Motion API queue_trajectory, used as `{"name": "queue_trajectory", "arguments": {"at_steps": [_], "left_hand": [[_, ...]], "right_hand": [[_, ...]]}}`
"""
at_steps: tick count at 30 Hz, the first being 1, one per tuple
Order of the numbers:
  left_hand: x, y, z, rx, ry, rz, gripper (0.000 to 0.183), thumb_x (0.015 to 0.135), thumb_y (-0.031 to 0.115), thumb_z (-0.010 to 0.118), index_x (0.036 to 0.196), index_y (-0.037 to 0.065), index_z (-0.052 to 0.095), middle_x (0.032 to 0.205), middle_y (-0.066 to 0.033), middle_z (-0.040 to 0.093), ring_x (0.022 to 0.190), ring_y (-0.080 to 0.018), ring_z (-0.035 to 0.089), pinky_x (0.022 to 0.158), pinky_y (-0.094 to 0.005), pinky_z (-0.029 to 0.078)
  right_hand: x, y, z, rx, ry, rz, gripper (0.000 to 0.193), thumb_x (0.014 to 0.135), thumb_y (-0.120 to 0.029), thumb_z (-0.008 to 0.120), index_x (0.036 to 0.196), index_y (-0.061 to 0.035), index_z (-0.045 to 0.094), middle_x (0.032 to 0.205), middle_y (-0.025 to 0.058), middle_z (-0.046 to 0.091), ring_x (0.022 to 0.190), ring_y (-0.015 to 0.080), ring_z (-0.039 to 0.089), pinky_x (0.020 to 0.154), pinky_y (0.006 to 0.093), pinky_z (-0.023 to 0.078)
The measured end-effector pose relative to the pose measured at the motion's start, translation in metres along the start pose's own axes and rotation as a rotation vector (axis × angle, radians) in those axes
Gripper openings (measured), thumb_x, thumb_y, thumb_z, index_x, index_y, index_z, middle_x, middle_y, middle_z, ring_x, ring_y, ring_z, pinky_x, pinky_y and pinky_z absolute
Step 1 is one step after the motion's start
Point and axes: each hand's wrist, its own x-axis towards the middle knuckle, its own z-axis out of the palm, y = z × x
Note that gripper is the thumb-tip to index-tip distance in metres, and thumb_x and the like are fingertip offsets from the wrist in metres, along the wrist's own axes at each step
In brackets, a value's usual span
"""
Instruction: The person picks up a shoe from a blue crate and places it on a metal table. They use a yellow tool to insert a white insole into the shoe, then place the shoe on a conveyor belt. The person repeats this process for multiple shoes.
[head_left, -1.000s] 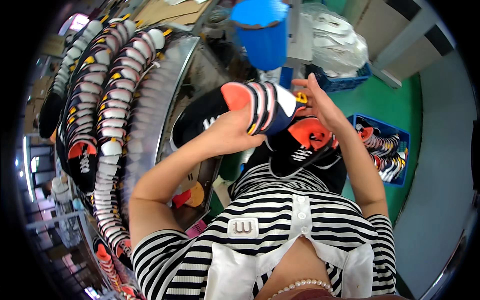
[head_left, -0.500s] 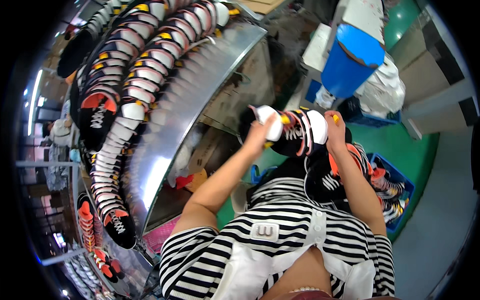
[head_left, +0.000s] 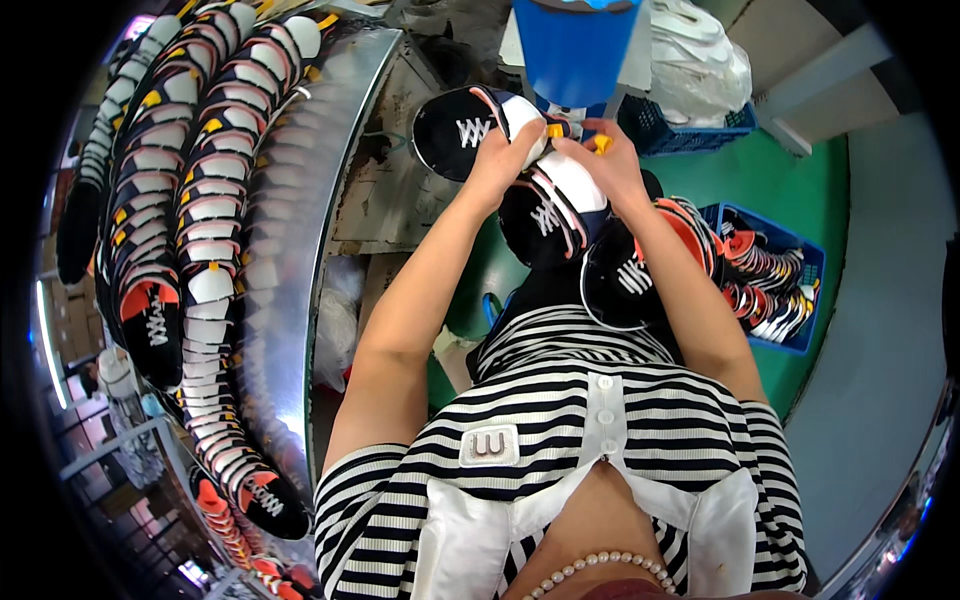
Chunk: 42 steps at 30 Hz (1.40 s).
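My left hand (head_left: pixel 505 155) grips a black sports shoe (head_left: pixel 468 128) with white laces, a white toe and orange trim, held up in front of me. My right hand (head_left: pixel 607 165) holds the same shoe at its other end, fingers by a small yellow tab. Just below my hands a second black shoe (head_left: pixel 545 218) rests on a pile of like shoes (head_left: pixel 640 270) on my lap.
A long metal bench (head_left: pixel 310 250) at my left carries rows of black, white and orange shoes (head_left: pixel 200 210). A blue bin (head_left: pixel 575 45) stands ahead. A blue crate (head_left: pixel 775 275) of shoes sits on the green floor at my right, another crate (head_left: pixel 690 125) beyond it.
The shoe in my hands has been turned and carried toward the bench, its laced top now showing. My view has swung, so the blue bin is now straight ahead.
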Motion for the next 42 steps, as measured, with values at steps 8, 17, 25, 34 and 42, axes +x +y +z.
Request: {"name": "queue_trajectory", "arguments": {"at_steps": [8,17,25,34,42], "left_hand": [[0.015,0.005,0.013,0.036,0.091,-0.072,0.026,0.089,0.025,0.056,0.099,0.002,0.063,0.09,-0.0023,0.064,0.079,-0.0102,0.057,0.069,-0.026,0.044],[0.036,0.001,0.012,-0.123,0.103,-0.143,0.035,0.087,0.026,0.059,0.104,-0.004,0.062,0.095,-0.0078,0.066,0.083,-0.0151,0.062,0.073,-0.0273,0.047],[0.089,-0.018,-0.028,-0.606,0.136,-0.448,0.027,0.092,0.022,0.05,0.107,0.001,0.056,0.101,-0.0124,0.064,0.089,-0.0272,0.064,0.078,-0.0426,0.052],[-0.09,-0.033,0.005,0.07,0.175,-0.072,0.036,0.094,0.033,0.054,0.108,0.0,0.06,0.096,-0.0039,0.063,0.088,-0.0125,0.056,0.081,-0.0273,0.044],[-0.071,0.003,-0.008,-0.049,0.15,-0.046,0.029,0.082,0.012,0.066,0.106,-0.002,0.059,0.095,-0.0058,0.064,0.084,-0.0129,0.06,0.075,-0.0272,0.047]], "right_hand": [[0.015,-0.012,-0.002,-0.266,0.067,-0.076,0.05,0.075,-0.044,0.068,0.095,0.0007,0.062,0.084,0.014,0.067,0.076,0.0268,0.065,0.07,0.0349,0.048],[0.041,0.027,-0.006,0.23,-0.087,-0.048,0.023,0.087,-0.02,0.062,0.09,0.0032,0.061,0.077,0.0058,0.063,0.072,0.0114,0.056,0.068,0.0254,0.044],[0.06,0.009,-0.023,0.229,-0.143,0.088,0.019,0.087,-0.018,0.062,0.091,0.0006,0.064,0.08,0.0057,0.065,0.064,0.0105,0.056,0.058,0.0246,0.045],[-0.002,0.058,0.004,0.17,0.119,-0.021,0.03,0.091,-0.027,0.052,0.094,0.0015,0.061,0.082,0.011,0.063,0.078,0.0195,0.059,0.072,0.03,0.045],[-0.001,0.06,-0.02,0.185,0.128,0.025,0.025,0.095,-0.018,0.046,0.098,-0.0003,0.063,0.088,0.0101,0.065,0.081,0.0172,0.061,0.075,0.0281,0.046]]}}
